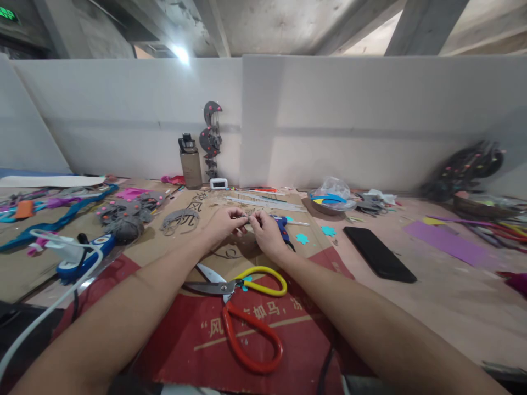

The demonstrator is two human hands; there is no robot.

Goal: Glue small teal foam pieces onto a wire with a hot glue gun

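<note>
My left hand (pixel 229 224) and my right hand (pixel 265 231) meet over the cardboard, both closed in a fingertip pinch. What they pinch is small and mostly hidden by the fingers; a thin grey cord (pixel 231 254) curls on the cardboard just beneath them. Beside my right hand lies a blue glue gun (pixel 280 224), partly covered by that hand. Nearer to me rest large open scissors (pixel 224 287) with one yellow and one red handle. A grey crescent-shaped piece with cord (pixel 180 221) lies left of my left hand.
Teal flower cutouts (pixel 302 238) and a black phone (pixel 379 253) lie to the right. At left are a blue power strip (pixel 88 255) with a white cable and a grey yarn ball (pixel 128 229). A bottle (pixel 190 167) stands by the white partition (pixel 349 115).
</note>
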